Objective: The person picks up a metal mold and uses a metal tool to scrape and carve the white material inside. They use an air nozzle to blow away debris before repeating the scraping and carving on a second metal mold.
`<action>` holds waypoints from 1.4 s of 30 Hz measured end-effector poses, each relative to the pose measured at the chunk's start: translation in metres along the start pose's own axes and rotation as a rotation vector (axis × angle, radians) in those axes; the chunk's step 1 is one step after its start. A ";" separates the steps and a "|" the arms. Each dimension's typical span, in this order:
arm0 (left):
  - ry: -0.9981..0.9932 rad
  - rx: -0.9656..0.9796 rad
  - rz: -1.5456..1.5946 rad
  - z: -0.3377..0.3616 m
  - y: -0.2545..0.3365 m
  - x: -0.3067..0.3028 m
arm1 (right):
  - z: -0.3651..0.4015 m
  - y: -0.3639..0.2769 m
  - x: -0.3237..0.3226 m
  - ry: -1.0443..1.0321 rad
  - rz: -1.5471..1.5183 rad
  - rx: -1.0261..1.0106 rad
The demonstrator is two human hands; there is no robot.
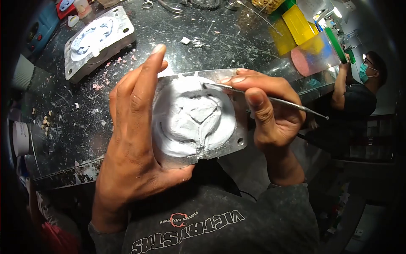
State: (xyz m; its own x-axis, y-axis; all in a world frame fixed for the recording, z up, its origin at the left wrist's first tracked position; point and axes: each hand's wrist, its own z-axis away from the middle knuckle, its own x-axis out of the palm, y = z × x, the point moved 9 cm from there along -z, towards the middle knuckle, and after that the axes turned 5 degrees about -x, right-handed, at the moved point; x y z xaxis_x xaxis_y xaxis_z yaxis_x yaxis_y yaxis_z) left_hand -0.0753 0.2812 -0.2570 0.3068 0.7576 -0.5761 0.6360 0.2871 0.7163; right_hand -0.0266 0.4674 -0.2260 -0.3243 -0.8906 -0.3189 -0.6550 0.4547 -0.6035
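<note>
From where I stand, the left hand is wrapped round a metal mould half, thumb along its near side, fingers up its left side. The mould is at the near edge of the bench; whether it rests there, I can't tell. The right hand pinches a thin metal tool between thumb and fingers, its working end at the far rim of the white plaster filling the mould. I'd call it fine carving or tidying; a stroke there calls for a light touch, with the left hand keeping the mould steady. Another filled mould half sits toward the bench's far left corner. A pink-filled jar lies tipped toward the right edge, near a masked co-worker.
</note>
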 end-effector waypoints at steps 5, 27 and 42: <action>0.022 0.024 0.044 0.005 0.001 -0.001 | -0.019 0.011 0.000 0.085 -0.137 0.093; -0.001 0.024 -0.157 0.006 0.010 0.001 | -0.032 0.039 0.014 -0.047 -0.431 0.312; 0.003 0.021 -0.176 0.006 0.012 -0.001 | -0.024 0.031 0.011 0.049 -0.447 0.279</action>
State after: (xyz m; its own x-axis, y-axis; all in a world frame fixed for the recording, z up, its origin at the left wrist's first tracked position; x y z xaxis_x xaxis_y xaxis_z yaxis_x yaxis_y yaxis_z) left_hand -0.0638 0.2803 -0.2503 0.1873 0.6985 -0.6907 0.6944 0.4032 0.5961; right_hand -0.0665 0.4717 -0.2305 -0.0908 -0.9949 0.0444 -0.5323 0.0109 -0.8465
